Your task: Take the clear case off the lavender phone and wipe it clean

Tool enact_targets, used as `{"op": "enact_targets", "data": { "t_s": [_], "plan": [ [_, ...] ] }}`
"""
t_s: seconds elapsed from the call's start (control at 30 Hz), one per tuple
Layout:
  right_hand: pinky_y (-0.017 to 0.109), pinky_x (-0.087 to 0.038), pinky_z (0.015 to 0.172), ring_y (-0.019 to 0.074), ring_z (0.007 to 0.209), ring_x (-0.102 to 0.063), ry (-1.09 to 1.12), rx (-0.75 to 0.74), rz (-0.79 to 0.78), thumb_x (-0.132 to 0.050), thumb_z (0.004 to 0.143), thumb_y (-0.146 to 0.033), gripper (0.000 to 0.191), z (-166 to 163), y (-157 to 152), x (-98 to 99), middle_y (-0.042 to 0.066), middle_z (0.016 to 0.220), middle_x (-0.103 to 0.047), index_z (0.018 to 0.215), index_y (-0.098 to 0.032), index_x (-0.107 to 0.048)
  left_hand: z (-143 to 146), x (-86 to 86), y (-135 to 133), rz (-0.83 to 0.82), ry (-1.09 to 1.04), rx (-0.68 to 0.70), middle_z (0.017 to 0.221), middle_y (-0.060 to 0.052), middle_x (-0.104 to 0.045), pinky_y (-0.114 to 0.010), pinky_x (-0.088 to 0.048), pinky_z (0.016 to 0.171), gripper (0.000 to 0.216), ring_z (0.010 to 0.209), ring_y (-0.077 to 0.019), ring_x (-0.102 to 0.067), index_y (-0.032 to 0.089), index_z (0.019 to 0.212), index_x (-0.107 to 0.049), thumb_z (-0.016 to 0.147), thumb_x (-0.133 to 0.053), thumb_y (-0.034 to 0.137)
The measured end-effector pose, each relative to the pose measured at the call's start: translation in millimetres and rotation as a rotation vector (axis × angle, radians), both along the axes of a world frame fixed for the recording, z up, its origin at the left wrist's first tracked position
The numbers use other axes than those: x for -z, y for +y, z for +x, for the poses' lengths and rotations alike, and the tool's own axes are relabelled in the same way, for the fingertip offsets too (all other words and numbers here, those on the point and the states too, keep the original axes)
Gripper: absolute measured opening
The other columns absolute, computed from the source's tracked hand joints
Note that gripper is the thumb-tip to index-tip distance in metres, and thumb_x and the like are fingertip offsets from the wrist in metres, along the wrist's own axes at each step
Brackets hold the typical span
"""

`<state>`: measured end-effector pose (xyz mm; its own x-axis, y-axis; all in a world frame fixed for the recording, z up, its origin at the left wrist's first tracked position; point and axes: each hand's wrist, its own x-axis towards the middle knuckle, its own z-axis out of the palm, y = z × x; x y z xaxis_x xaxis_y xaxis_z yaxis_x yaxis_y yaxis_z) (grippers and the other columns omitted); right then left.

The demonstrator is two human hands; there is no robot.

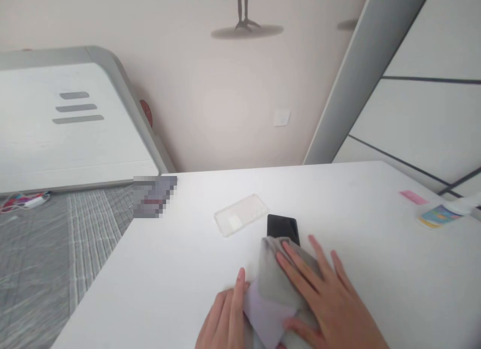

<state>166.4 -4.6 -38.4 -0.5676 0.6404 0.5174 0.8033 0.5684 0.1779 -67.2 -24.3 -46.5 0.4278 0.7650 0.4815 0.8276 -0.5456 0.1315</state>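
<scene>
Pressing a soft grey cloth [280, 289] flat-fingered onto the phone [283, 227], right hand [326, 299]; left hand [225, 321] steadies it. Slick, fragile glass, so grip the edges.

Most of the black flat phone [282, 227] lies hidden under the grey soft cloth [276, 289]. Both wrists are cut off by the lower edge. A pixelated patch [154, 196] blurs something at the white desk [180, 269] corner.

I sit at a white desk [180, 269] against a pale beige wall [225, 103] with a white socket [281, 118]. At my left, grey checked bedding [45, 258] and a white headboard [67, 133]. At my right, white cabinet panels [424, 113]. Light is soft, even.
</scene>
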Motion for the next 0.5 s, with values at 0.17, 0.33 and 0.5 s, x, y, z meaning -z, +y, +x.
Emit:
{"op": "enact_targets", "data": {
  "t_s": [0.17,0.33,0.5],
  "plan": [
    [0.046,-0.036,0.121,0.0311,0.16,-0.021,-0.067,-0.204,0.081,-0.047,0.106,-0.059,0.056,5,-3,-5.4,-0.004,0.166,-0.041,0.154,-0.03,-0.052,5,-6.0,-4,-0.05,-0.006,-0.057,0.114,-0.01,-0.079,-0.022,-0.061,0.087,0.072,0.097,-0.0177,-0.076,0.009,0.167,0.0,0.108,-0.04,0.02],
    [0.059,-0.028,0.122,0.0408,0.16,-0.018,-0.069,0.011,0.021,-0.039,0.105,-0.065,0.07,17,-6,-3.6,0.007,0.167,-0.04,0.156,-0.018,-0.05,6,-8.6,-4,-0.026,-0.023,-0.016,0.117,-0.014,-0.078,-0.025,-0.062,0.085,0.096,0.097,-0.0206,-0.076,0.003,0.166,-0.005,0.104,-0.042,0.067],
    [0.055,-0.015,0.129,0.0369,0.161,-0.015,-0.119,-0.013,0.059,-0.036,0.106,-0.067,0.069,25,-12,1.7,0.003,0.169,-0.037,0.157,-0.022,-0.049,1,-7.9,1,0.011,0.014,-0.016,0.117,-0.013,-0.078,-0.022,-0.061,0.085,0.086,0.097,-0.0183,-0.077,0.004,0.166,-0.008,0.108,-0.042,0.056]
  ]
}}
